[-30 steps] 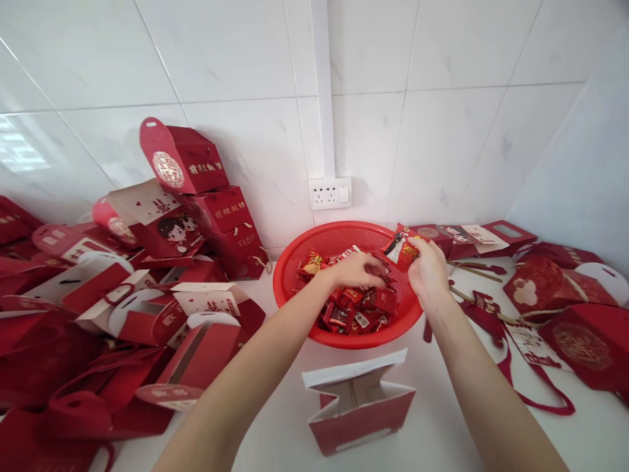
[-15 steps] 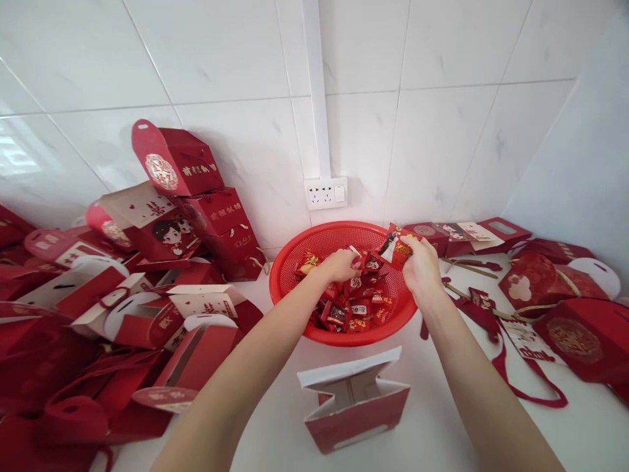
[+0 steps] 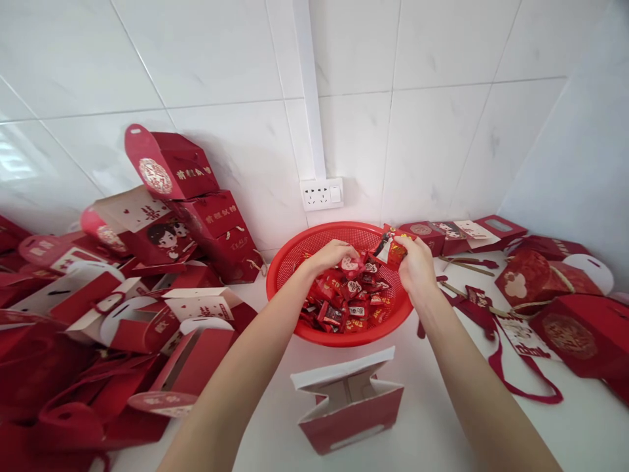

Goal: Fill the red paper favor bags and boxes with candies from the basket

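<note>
Two bare forearms reach up from the bottom edge and angle inward — the left from seven o'clock, the right from five. The left hand (image 3: 336, 256) is palm-down, fingers curled; the right hand (image 3: 415, 262) — toward one o'clock — pinches, thumb against fingers.

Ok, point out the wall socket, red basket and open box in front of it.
Wall socket (image 3: 322, 195), head view, faceplate.
Red basket (image 3: 339, 339), head view, near rim.
Open box (image 3: 352, 418), head view, near side.

Worn on head; faces forward and down, close above white table (image 3: 275, 413), taking in red basket (image 3: 344, 339), tiled wall (image 3: 437, 144) beyond.
</note>
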The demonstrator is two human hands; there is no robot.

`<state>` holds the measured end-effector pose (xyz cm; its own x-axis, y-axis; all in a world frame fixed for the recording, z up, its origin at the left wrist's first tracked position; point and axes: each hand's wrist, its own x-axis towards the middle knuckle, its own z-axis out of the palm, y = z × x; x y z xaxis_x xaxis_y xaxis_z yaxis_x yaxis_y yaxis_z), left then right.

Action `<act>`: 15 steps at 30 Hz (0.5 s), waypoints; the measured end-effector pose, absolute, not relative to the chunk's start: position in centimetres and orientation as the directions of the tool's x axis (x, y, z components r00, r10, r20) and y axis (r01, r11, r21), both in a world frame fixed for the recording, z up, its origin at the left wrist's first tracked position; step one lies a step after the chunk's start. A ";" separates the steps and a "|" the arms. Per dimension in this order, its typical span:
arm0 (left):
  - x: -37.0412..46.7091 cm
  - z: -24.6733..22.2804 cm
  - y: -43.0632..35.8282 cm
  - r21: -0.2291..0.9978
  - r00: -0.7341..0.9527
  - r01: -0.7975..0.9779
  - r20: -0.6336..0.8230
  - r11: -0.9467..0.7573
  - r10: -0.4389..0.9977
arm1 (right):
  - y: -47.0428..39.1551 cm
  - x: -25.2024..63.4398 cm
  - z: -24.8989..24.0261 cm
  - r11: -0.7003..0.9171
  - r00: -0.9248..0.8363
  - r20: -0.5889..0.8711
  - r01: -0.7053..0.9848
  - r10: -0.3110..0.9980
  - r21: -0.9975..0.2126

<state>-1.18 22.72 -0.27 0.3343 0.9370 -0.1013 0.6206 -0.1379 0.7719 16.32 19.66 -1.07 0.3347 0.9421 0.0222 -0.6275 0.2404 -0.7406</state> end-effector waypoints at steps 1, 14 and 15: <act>-1.2 0.1 22.4 0.785 0.386 0.609 -0.165 -0.116 0.908 | 19.7 16.3 -1.1 0.238 0.333 0.021 -0.628 0.943 -0.741; 0.1 -1.9 21.6 0.510 0.482 0.846 -0.601 -0.158 0.637 | 20.1 16.4 -1.6 0.240 0.325 0.042 -0.601 0.945 -0.762; -0.1 -1.8 21.8 0.518 0.475 0.837 -0.524 -0.178 0.707 | 20.1 16.4 -1.6 0.247 0.325 0.051 -0.599 0.944 -0.762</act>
<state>-0.06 21.82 -1.83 0.4750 0.7067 -0.5244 0.8366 -0.1779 0.5181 16.41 20.14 -1.64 0.3253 0.9442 0.0510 -0.5986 0.2474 -0.7619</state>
